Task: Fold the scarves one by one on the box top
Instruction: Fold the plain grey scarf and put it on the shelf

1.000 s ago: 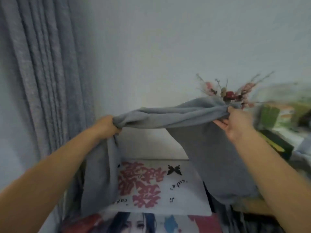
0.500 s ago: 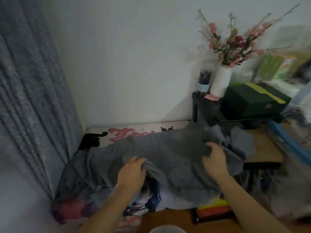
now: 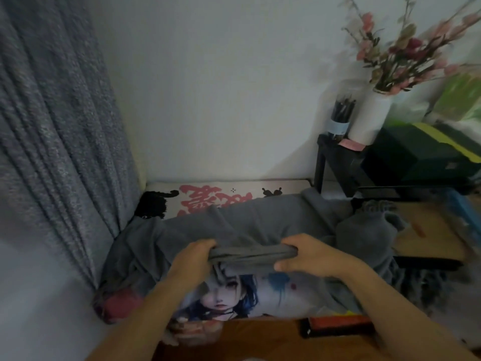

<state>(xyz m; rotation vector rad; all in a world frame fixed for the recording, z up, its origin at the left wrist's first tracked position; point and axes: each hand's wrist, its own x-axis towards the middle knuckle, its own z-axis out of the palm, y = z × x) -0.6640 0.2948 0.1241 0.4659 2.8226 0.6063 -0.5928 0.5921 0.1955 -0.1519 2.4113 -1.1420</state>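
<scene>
A grey scarf (image 3: 260,225) lies spread across the printed box top (image 3: 234,190), its ends spilling off to the left and in a heap at the right. My left hand (image 3: 194,259) and my right hand (image 3: 304,256) each grip one end of a bunched near edge of the scarf, held taut between them just above the box. The box top shows red characters at the back and a blue-haired figure at the front.
A grey curtain (image 3: 52,126) hangs at the left. To the right stand a black shelf (image 3: 335,162), a pen holder (image 3: 341,118), a white vase with flowers (image 3: 372,115) and a dark green box (image 3: 421,155). A wooden surface (image 3: 260,342) lies in front.
The scarf came down from mid-air onto the box top. Both hands moved closer together and now grip a gathered near edge of it.
</scene>
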